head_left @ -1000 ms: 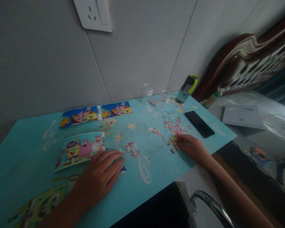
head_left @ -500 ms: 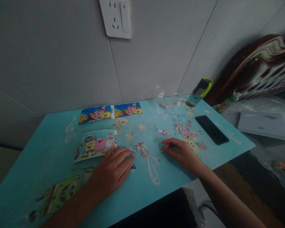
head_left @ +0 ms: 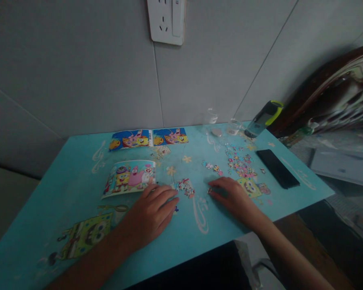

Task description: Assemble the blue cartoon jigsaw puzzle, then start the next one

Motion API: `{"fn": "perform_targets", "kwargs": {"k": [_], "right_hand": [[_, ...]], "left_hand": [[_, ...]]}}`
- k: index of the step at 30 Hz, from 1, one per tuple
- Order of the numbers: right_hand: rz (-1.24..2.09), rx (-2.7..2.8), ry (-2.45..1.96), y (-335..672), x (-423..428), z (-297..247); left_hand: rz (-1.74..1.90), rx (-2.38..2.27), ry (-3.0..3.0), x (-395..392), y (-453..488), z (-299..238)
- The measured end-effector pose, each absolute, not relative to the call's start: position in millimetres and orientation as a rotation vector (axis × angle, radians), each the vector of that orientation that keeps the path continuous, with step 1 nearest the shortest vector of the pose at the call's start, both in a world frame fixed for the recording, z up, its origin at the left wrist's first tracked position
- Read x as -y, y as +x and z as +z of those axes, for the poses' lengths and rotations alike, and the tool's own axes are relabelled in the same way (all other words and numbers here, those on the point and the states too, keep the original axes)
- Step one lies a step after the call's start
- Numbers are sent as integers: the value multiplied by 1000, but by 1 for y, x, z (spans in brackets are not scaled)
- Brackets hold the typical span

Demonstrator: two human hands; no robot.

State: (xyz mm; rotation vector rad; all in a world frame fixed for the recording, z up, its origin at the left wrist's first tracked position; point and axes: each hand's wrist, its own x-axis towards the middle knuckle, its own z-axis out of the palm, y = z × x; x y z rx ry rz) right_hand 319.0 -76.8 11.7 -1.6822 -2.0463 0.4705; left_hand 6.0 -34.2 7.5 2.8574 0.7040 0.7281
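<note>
My left hand (head_left: 155, 211) lies on the table with its fingers stretched out, beside a partly joined cluster of puzzle pieces (head_left: 186, 187). A small blue puzzle piece (head_left: 176, 209) shows by its fingertips. To the right of the cluster, my right hand (head_left: 231, 197) has thumb and forefinger closed around a tiny puzzle piece (head_left: 209, 190) at the tabletop. Just behind that hand is a short row of pieces (head_left: 212, 167). Farther right spreads a pile of many loose puzzle pieces (head_left: 242, 163). A cartoon picture sheet (head_left: 130, 178) lies behind my left hand.
Two blue cartoon cards (head_left: 130, 139) lie along the wall. Clear plastic containers (head_left: 233, 127), a round lid (head_left: 216, 132) and a bottle (head_left: 261, 119) stand at the back right. A black phone-like slab (head_left: 277, 169) rests near the right edge of the turquoise table (head_left: 181, 241).
The camera view has shifted, so the scene sits farther right. My right hand has moved slightly left toward the cluster, its thumb and forefinger at the small piece. My left hand stays in place.
</note>
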Motion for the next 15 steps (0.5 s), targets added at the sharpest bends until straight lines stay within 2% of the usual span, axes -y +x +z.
{"fn": "perform_targets", "kwargs": {"k": [11, 15], "right_hand": [[376, 2145, -1563, 264, 78, 15], [122, 2010, -1723, 292, 81, 10]], "left_hand": [[710, -741, 2863, 30, 3, 3], [752, -732, 2850, 30, 4, 3]]}}
